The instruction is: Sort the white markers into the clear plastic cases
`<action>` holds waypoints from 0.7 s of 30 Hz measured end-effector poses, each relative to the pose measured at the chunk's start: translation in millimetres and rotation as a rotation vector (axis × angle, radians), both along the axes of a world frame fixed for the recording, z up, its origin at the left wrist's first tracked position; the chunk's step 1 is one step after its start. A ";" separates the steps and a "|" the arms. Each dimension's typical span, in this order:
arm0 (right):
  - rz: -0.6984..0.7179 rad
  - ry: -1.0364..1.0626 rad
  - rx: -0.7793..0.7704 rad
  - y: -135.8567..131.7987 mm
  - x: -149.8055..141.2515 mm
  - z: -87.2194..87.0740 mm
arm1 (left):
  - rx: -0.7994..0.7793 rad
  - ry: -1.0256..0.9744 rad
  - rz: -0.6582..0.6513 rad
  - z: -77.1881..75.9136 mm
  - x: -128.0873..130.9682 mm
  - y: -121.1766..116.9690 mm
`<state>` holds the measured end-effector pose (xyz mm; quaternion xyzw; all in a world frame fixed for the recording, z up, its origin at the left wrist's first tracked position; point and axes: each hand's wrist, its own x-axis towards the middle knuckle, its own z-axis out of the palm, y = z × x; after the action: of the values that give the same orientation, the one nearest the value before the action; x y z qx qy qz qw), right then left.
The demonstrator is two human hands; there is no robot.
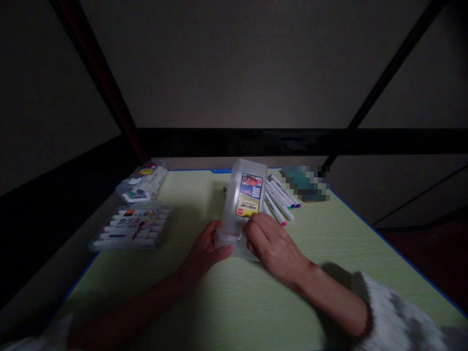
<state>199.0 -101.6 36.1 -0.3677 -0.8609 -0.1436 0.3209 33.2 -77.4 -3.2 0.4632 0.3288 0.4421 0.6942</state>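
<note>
A translucent plastic marker case with a colourful "Marker" label is held tilted up over the table. My left hand grips its near lower left corner, thumb lying along the bottom end. Curled against the case's lower right side are the fingers of my right hand, closed on its edge just below the label; the fingertips are partly hidden. No markers can be made out inside the case. Behind and right of it, several white markers with coloured ends lie loose on the table.
On the left of the pale green, blue-edged table lies a clear case full of markers. Another marker case sits behind it. A blurred-out flat teal item lies at the back right. A wall stands behind the table.
</note>
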 end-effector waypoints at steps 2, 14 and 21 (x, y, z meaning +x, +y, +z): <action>0.012 0.036 -0.066 0.9 0.6 1.2 | -0.089 -0.014 0.013 0.8 0.1 -0.6; 0.027 0.644 -0.361 7.2 0.9 -9.5 | -0.121 -0.060 0.016 -1.9 -1.0 0.6; 0.033 0.704 -0.371 6.7 -3.3 -15.4 | -0.117 -0.110 0.060 -1.0 -1.7 -0.4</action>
<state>195.7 -94.9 20.7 -0.4321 -0.7155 0.1543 0.5268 31.5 -77.8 -4.2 0.3867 0.3291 0.4676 0.7235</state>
